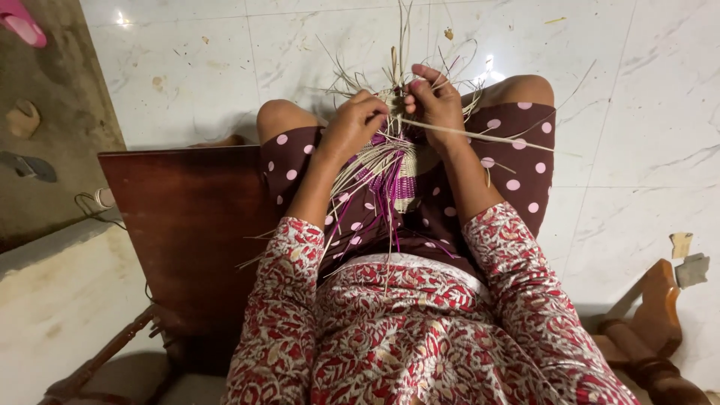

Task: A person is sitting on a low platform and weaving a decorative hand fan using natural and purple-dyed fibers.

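Note:
A half-woven basket piece point(396, 166) of pale straw and purple strips rests on my lap, with loose strands sticking out above and below. My left hand point(352, 124) pinches the woven edge near its top. My right hand point(436, 101) grips a long pale straw strand point(480, 135) that runs out to the right over my knee. Both hands sit close together at the upper rim of the weave. I wear a red patterned top and a brown skirt with pink dots.
A dark wooden seat point(187, 217) lies under and left of me, a carved wooden chair arm point(652, 322) at the lower right. White marble floor point(645, 112) carries straw scraps. A pink slipper point(22, 22) lies at the top left.

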